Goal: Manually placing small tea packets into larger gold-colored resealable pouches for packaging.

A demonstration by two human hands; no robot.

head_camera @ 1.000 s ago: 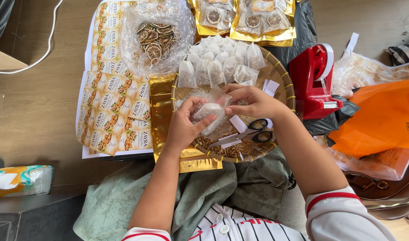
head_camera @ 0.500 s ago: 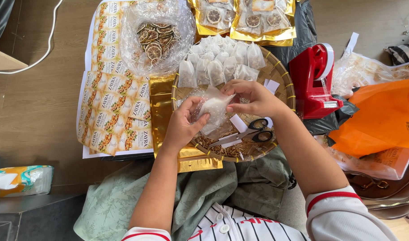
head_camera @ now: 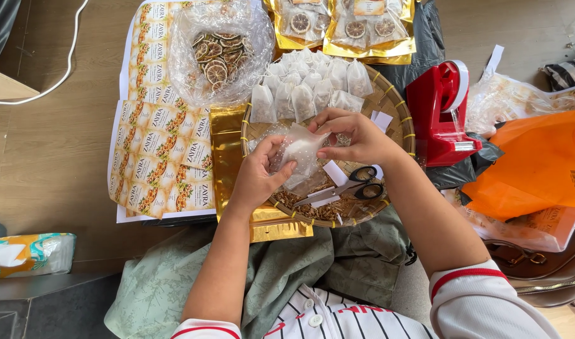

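Both my hands hold a small white mesh sachet (head_camera: 302,150) above a round woven tray (head_camera: 397,110). My left hand (head_camera: 259,172) grips its lower left side, thumb on top. My right hand (head_camera: 353,135) pinches its upper right edge. A heap of filled white sachets (head_camera: 306,88) fills the far half of the tray. Black-handled scissors (head_camera: 353,183) and white paper slips lie in the near half, with brown bits scattered on the weave.
A gold foil pouch (head_camera: 228,150) lies under the tray's left rim. Label sheets (head_camera: 159,138) and a clear bag of dried citrus slices (head_camera: 218,53) lie left. Red tape dispenser (head_camera: 441,110) and orange bag (head_camera: 538,160) right. Tissue pack (head_camera: 27,254) at lower left.
The sachet has been turned and lifted slightly between my hands; both hands stay over the tray's middle.
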